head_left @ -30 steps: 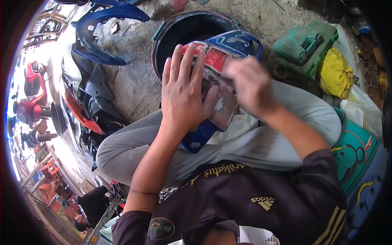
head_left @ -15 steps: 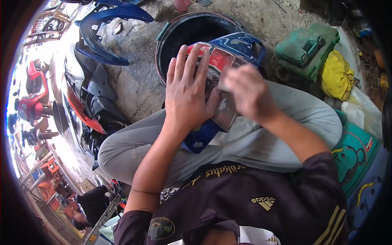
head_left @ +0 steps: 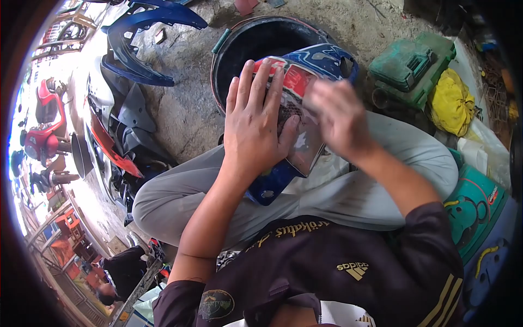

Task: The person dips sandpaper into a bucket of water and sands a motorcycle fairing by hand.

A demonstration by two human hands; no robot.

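A red and grey printed sheet [head_left: 298,82] lies over a blue panel [head_left: 324,59], which rests across my lap and the rim of a black bucket [head_left: 229,46]. My left hand [head_left: 255,117] lies flat on the sheet, its fingers stretched out and the thumb apart. At the sheet's right edge is my right hand [head_left: 340,115], its fingers bent together and blurred by motion. Whatever it may hold is too blurred to make out. The panel's lower blue end [head_left: 269,188] shows below my left hand.
Blue curved parts [head_left: 122,49] and dark and red fairing pieces [head_left: 117,147] lie at the left. A green case [head_left: 406,65], a yellow bag [head_left: 452,102] and a teal box [head_left: 476,196] stand at the right. Another person [head_left: 122,275] is at the lower left.
My right hand has shifted slightly back and forth along the sheet's right edge. My left hand stays flat on it. The whole view has drifted a little.
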